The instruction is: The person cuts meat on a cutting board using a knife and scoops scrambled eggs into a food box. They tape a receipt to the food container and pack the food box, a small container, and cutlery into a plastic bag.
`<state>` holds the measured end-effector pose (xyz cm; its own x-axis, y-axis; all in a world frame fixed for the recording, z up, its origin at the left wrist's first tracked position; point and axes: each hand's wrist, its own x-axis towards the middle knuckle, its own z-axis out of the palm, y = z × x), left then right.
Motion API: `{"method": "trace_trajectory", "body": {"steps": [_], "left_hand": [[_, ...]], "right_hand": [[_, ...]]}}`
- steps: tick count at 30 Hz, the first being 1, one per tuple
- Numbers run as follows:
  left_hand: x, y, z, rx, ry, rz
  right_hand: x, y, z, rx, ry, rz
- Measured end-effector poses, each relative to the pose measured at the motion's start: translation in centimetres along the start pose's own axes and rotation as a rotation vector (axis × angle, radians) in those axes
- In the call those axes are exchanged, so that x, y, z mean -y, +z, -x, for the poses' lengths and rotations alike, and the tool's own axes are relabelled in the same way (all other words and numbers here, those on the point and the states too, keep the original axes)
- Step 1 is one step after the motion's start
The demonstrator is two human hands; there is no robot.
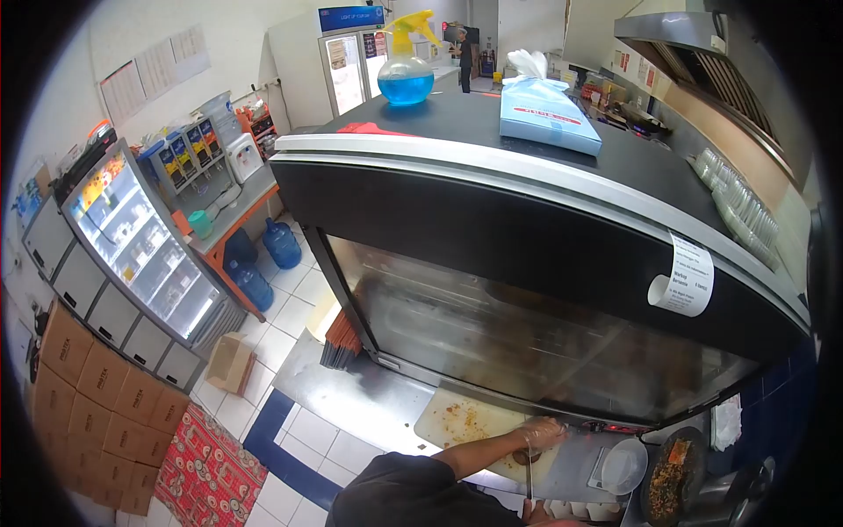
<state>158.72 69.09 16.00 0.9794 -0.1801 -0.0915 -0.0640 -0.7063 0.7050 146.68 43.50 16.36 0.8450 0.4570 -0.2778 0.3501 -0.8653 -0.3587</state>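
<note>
On the far left, brown cartons (97,404) are stacked beside a red patterned mat (211,457), with a lit, glass-fronted fridge (140,237) above them. Next come large blue water bottles (281,244) on the white tiled floor, then a metal bench (338,378). A large black cabinet (492,206) with a glass front spans the middle and right. On its top stand a spray bottle (407,81) of blue liquid with a yellow head and, farther right, a pale blue box (549,114); a person (464,60) in dark clothing stands in the distance between them. Below the cabinet's glass, a pale cutting board (461,422) lies on the bench, scattered with brown crumbs. The left hand (543,431), in what looks like clear plastic, reaches across from a dark sleeve (413,492) with its fingers curled low over the board's right part; whether it grips anything cannot be told. A small dark item (526,456) lies on the board just below it. The right hand (534,511), at the bottom edge, is closed around the near end of a slim tool (529,481) that points to that item. Further right are a clear round bowl (624,466) and a dark pan (674,479) of chopped food.
</note>
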Motion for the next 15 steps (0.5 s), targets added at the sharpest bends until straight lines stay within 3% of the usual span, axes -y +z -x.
{"method": "trace_trajectory", "body": {"steps": [15], "left_hand": [[2.6, 2.7, -0.6, -0.088, -0.028, -0.069]], "right_hand": [[1.0, 1.0, 0.7, 0.072, 0.085, -0.032]]}}
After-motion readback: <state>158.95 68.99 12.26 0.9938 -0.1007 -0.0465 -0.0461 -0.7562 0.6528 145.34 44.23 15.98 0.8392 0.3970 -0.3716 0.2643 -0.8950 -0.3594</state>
